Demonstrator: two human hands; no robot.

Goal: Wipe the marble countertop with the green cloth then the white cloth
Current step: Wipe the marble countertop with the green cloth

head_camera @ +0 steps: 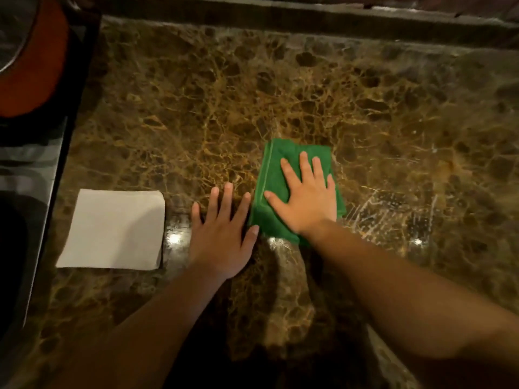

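Observation:
A folded green cloth point(271, 175) lies on the brown marble countertop point(196, 108) near the middle. My right hand point(307, 195) presses flat on top of it, fingers spread. My left hand point(222, 231) rests flat on the bare marble just left of the green cloth, its thumb touching the cloth's lower edge, holding nothing. A folded white cloth point(115, 228) lies flat to the left of my left hand, untouched. Wet streaks point(393, 209) show on the marble to the right of the green cloth.
A dark cooktop or sink edge point(42, 178) borders the counter on the left, with an orange-red round object point(33, 66) at the top left. A raised stone ledge point(309, 21) runs along the back.

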